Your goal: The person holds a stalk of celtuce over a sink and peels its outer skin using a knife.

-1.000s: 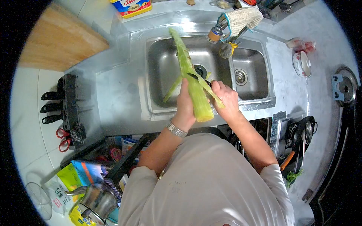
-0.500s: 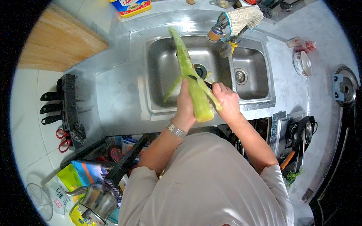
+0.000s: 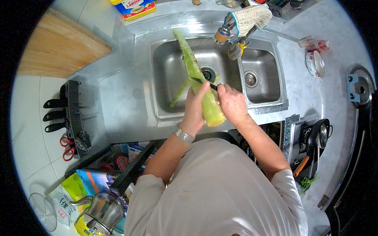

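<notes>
A: Where is the work, please?

B: It is above the sink (image 3: 166, 57). The long green stalk (image 3: 189, 59) is held slantwise there, its thick end toward the person, above the front edge.

A: Could this stalk fall?

B: I think it could turn or slip, because its surface looks smooth, maybe moist, and its long thin end has no hand on it.

A: How are the hands?

B: The left hand (image 3: 194, 109) is wrapped around the stalk, thumb on top. The right hand (image 3: 233, 105) is closed around the handle of the knife, so this handle is mostly hidden.

A: And the strip of peel (image 3: 179, 93)?

B: It hangs at the left side. It could tear badly, I suppose, if the pull is uneven.

A: What worries you about the knife (image 3: 213, 86)?

B: Its dark blade lies very near the left thumb (image 3: 203, 88). If the fibres yield suddenly, the edge could jump and cut the skin.
</notes>
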Tool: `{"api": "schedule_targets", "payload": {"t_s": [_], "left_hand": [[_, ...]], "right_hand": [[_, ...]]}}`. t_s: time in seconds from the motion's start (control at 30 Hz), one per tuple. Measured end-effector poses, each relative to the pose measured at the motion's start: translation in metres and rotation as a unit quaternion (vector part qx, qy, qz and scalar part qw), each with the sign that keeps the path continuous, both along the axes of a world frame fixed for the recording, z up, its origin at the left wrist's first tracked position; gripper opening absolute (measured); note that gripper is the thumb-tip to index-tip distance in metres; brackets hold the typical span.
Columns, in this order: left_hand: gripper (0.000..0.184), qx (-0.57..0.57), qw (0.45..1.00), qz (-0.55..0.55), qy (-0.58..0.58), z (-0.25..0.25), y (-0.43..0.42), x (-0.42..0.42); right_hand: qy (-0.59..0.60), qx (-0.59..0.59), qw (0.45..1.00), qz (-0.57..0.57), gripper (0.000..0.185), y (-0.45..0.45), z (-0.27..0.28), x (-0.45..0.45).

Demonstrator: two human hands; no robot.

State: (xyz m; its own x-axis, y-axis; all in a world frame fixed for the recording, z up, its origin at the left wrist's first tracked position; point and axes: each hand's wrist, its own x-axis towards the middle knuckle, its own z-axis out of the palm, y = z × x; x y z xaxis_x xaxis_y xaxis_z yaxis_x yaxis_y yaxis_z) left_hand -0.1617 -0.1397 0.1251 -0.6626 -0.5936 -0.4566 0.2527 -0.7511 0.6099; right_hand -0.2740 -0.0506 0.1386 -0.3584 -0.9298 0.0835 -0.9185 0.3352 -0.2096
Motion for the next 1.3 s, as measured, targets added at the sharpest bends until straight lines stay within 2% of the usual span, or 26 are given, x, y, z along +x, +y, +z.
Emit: {"api": "schedule_targets", "payload": {"t_s": [0.03, 0.27, 0.37, 0.43, 0.5, 0.57, 0.7, 0.77, 0.9, 0.97, 1.3], "left_hand": [[0.030, 0.018, 1.000, -0.014, 0.008, 0.000, -0.002, 0.002], [0.035, 0.018, 1.000, -0.017, 0.001, -0.016, -0.002, 0.002], [0.035, 0.038, 0.999, -0.027, -0.004, -0.004, 0.000, 0.003], [0.034, 0.037, 0.999, -0.031, 0.004, 0.000, 0.000, 0.002], [0.033, 0.034, 0.999, -0.034, 0.012, -0.001, 0.001, 0.001], [0.024, 0.022, 1.000, 0.006, -0.008, -0.006, 0.004, -0.002], [0.023, 0.031, 1.000, 0.005, 0.003, 0.001, 0.002, 0.001], [0.032, 0.072, 0.996, -0.044, 0.006, 0.004, -0.003, 0.005], [0.029, 0.060, 0.997, -0.042, 0.002, 0.009, 0.000, 0.003], [0.019, 0.037, 0.999, -0.007, 0.008, 0.000, 0.004, 0.000], [0.024, 0.018, 1.000, -0.008, 0.001, -0.008, 0.007, 0.000]], "right_hand": [[0.000, 0.007, 1.000, 0.000, 0.022, 0.000, 0.001, 0.000], [-0.003, 0.011, 1.000, 0.010, 0.027, 0.008, 0.000, 0.002], [0.015, 0.009, 1.000, 0.006, 0.028, 0.008, -0.002, 0.002], [0.044, -0.021, 0.999, 0.014, 0.018, 0.005, -0.003, 0.000], [0.042, -0.022, 0.999, 0.012, 0.018, 0.002, -0.001, 0.000], [0.039, -0.024, 0.999, 0.011, 0.018, 0.001, -0.001, 0.000], [0.036, -0.019, 0.999, 0.022, 0.015, 0.008, -0.002, -0.004], [0.036, -0.010, 0.999, 0.028, 0.014, 0.015, 0.000, -0.006], [0.053, -0.028, 0.998, 0.018, 0.012, 0.014, -0.005, -0.005], [0.053, -0.038, 0.998, 0.010, 0.011, 0.010, -0.008, -0.004], [0.040, -0.018, 0.999, -0.006, 0.010, 0.003, -0.008, -0.003]]}}
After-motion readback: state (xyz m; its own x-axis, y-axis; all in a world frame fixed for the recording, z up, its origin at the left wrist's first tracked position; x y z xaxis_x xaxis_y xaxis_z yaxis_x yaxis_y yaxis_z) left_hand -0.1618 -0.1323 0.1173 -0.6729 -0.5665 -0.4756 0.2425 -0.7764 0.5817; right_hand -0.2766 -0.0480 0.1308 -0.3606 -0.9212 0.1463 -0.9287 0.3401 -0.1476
